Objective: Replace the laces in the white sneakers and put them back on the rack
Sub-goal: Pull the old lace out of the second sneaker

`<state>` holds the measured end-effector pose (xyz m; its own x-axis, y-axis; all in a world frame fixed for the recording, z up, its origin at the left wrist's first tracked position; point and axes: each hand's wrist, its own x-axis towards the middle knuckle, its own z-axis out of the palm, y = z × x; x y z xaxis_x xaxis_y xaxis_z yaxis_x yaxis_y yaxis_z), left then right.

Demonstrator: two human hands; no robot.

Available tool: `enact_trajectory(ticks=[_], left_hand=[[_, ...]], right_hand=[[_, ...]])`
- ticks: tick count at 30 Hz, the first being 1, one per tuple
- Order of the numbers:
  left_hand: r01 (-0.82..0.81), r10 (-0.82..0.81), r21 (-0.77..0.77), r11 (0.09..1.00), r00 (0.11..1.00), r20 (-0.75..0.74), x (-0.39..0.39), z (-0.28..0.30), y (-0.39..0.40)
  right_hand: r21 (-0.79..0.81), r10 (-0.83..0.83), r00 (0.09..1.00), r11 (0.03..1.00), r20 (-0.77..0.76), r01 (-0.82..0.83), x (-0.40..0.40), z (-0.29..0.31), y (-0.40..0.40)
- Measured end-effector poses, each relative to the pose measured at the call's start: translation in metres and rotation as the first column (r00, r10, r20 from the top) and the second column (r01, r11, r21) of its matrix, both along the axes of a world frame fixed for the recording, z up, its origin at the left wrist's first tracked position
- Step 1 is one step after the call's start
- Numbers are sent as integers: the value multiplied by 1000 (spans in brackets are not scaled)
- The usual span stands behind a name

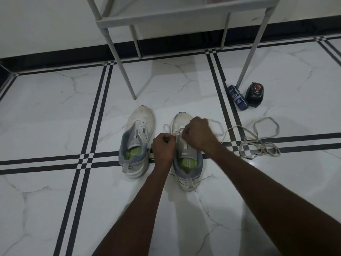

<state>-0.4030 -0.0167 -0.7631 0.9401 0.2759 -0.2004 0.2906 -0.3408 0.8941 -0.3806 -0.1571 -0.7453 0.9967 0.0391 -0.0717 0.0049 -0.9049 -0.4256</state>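
Left hand point(163, 147) and right hand point(198, 134) each pinch a lace point(218, 127) over the right sneaker point(186, 159) (its eyelets hidden); a blind tug could skip one.

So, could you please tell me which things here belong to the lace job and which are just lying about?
Job: left sneaker, right sneaker, its lace, loose lace, rack, left hand, right hand.
Lying about: blue bottle, black bottle.
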Motion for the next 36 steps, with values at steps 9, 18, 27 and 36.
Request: enact_trajectory(ticks=[9, 18, 27, 36], left_hand=[[26, -26, -10, 1000, 1000, 10, -1, -7, 7], [5, -5, 17, 1000, 1000, 14, -2, -3, 1], [42, -42, 27, 999, 999, 4, -2, -6, 5], [18, -31, 167, 986, 997, 73, -5, 2, 0]], right_hand=[[-109, -3, 987, 994, 159, 21, 6, 5, -11], [281, -302, 933, 929, 198, 241, 3, 30, -50], [-118, 124, 991, 985, -45, -128, -4, 1, 14], [49, -351, 936, 935, -2, 350, 11, 16, -62]])
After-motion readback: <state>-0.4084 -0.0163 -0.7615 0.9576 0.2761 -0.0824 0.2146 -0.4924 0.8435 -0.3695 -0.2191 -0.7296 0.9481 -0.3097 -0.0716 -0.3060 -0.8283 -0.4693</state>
